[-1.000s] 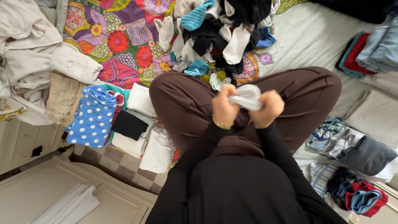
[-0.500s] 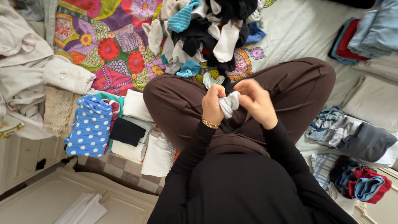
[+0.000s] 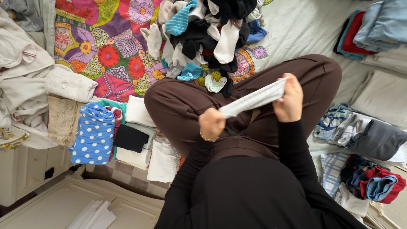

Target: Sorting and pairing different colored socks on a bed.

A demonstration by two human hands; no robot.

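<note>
I sit cross-legged in brown trousers on a bed. A white sock is stretched out slantwise above my lap. My left hand grips its lower end and my right hand grips its upper end. Just beyond my knees lies a heap of loose socks, black, white and striped blue, on a flowered bedspread.
Folded clothes, among them a blue polka-dot piece, lie in rows to my left. Cream garments are piled at far left. More folded stacks and bundles sit on the right. A pale cabinet stands at lower left.
The bunched white sock has been pulled out straight: my hands moved apart, the left down toward my lap, the right up and to the right.
</note>
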